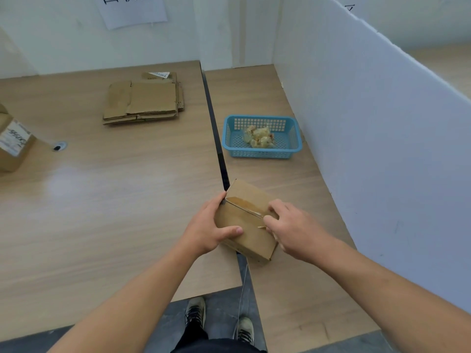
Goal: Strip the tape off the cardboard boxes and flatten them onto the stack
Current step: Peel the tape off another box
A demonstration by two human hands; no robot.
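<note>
A small brown cardboard box [246, 220] lies across the gap between two wooden tables, near their front edge. A strip of clear tape [248, 206] runs along its top seam. My left hand [209, 229] grips the box's left end, thumb lying on the top face. My right hand [288, 230] is at the right end of the seam, its fingertips pinching the tape there. A stack of flattened cardboard [144, 99] lies on the left table toward the back.
A blue plastic basket [262, 149] holding crumpled tape sits on the right table behind the box. Another labelled cardboard box [12, 143] stands at the far left edge. A white partition board [369, 123] walls the right side. My shoes show below the tables.
</note>
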